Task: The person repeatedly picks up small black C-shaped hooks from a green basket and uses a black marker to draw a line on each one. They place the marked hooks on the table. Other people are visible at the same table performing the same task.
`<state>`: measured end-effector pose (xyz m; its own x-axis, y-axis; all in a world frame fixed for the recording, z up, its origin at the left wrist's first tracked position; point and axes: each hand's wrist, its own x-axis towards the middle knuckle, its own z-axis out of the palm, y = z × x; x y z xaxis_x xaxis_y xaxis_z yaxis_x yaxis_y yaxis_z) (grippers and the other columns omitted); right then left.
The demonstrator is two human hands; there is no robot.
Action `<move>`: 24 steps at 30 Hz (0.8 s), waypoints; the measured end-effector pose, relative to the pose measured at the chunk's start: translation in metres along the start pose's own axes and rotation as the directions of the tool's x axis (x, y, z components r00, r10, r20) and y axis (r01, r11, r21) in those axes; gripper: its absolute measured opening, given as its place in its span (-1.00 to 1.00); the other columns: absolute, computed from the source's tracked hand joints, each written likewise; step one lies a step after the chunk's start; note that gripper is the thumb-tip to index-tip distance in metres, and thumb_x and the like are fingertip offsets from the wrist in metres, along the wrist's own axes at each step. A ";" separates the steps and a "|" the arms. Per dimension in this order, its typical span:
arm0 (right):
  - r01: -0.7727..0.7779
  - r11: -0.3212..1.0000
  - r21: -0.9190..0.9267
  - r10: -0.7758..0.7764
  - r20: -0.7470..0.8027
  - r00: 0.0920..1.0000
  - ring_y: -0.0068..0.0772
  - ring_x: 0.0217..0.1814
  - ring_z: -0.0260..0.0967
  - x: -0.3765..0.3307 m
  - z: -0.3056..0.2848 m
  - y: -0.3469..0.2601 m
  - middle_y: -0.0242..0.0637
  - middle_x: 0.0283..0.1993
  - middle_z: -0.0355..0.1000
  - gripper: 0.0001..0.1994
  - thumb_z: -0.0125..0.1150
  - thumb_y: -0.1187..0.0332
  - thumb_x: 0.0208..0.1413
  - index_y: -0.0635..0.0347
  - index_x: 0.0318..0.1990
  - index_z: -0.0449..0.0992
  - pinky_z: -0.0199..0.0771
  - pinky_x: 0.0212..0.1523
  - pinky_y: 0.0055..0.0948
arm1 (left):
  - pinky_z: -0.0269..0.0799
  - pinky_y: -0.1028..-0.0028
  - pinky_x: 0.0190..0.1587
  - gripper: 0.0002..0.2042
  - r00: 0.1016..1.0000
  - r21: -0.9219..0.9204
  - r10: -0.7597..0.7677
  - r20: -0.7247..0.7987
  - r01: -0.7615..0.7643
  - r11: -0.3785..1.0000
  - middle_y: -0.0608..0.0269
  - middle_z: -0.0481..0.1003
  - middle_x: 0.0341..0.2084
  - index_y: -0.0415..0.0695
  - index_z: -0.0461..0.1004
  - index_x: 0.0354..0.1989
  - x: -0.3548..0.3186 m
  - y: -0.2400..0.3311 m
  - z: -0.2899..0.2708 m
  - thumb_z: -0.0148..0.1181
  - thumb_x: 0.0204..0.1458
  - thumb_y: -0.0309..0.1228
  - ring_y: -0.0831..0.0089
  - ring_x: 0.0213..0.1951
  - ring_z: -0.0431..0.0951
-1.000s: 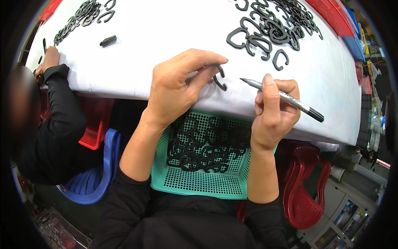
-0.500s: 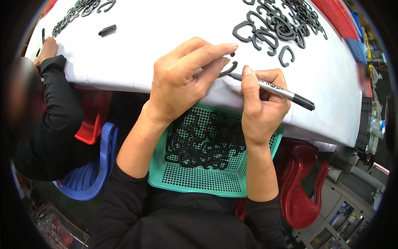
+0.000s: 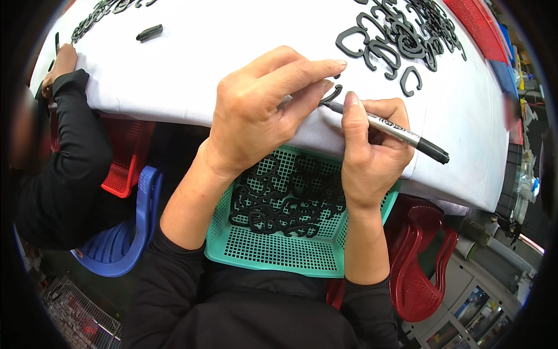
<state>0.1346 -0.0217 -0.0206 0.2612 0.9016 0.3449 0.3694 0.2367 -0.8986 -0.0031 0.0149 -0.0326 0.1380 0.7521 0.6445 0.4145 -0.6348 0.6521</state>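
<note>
My left hand (image 3: 256, 110) is closed, pinching a black C-shaped plastic ring (image 3: 333, 95) between thumb and fingers just over the near table edge. Most of that ring is hidden behind the fingers; its curved end pokes out past the thumb. In my right hand (image 3: 375, 151) is a silver marker pen (image 3: 396, 132) with a black end, its tip at the exposed end of the ring. Below both hands, a green plastic basket (image 3: 273, 263) rests at my lap with several similar black rings (image 3: 276, 212) inside.
A pile of black rings (image 3: 401, 38) lies on the white-covered table (image 3: 174, 75) at far right, a single ring (image 3: 411, 81) beside it. A black pen cap (image 3: 149, 32) lies at left. Another person's hand (image 3: 64, 61) works at far left. Blue (image 3: 139, 232) and dark red (image 3: 415, 262) chairs flank me.
Both hands have shifted slightly rightward in view, still holding the ring and marker. The marker's rear end sits a little lower. The other person's arm has moved slightly.
</note>
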 end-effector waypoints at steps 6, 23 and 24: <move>-0.081 0.957 0.279 0.120 -0.126 0.985 -0.78 -0.57 0.21 -0.004 -0.006 0.000 -0.40 -0.51 0.36 -0.88 0.17 0.52 0.12 0.24 -0.41 0.36 0.18 -0.57 -0.76 | 0.41 0.64 -0.45 -0.74 0.997 -0.099 -0.075 0.006 0.075 0.992 0.28 0.51 -0.50 -0.18 0.59 -0.19 0.002 0.003 -0.002 0.27 -0.11 -0.66 0.62 -0.48 0.49; -0.439 0.806 0.397 0.386 0.210 0.899 -0.72 -0.51 0.32 0.009 -0.018 -0.027 -0.33 -0.47 0.50 -0.80 0.25 0.37 0.10 0.30 -0.19 0.51 0.21 -0.51 -0.75 | 0.49 0.42 -0.18 -0.68 0.939 0.270 0.344 0.021 -0.337 0.902 0.22 0.54 -0.20 -0.12 0.61 -0.20 -0.004 0.015 -0.015 0.26 -0.19 -0.67 0.26 -0.19 0.51; -0.429 0.821 0.377 0.377 0.207 0.903 -0.72 -0.52 0.31 0.008 -0.017 -0.029 -0.34 -0.48 0.50 -0.78 0.24 0.35 0.11 0.30 -0.16 0.52 0.21 -0.51 -0.75 | 0.50 0.43 -0.20 -0.71 0.944 0.263 0.331 -0.003 -0.318 0.911 0.23 0.54 -0.27 -0.14 0.62 -0.25 -0.004 0.015 -0.013 0.26 -0.21 -0.68 0.29 -0.24 0.52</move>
<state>0.1411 -0.0269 0.0124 0.1908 0.9781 -0.0835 -0.1446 -0.0562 -0.9879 -0.0096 0.0000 -0.0207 0.2648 0.4993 0.8250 0.5702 -0.7710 0.2836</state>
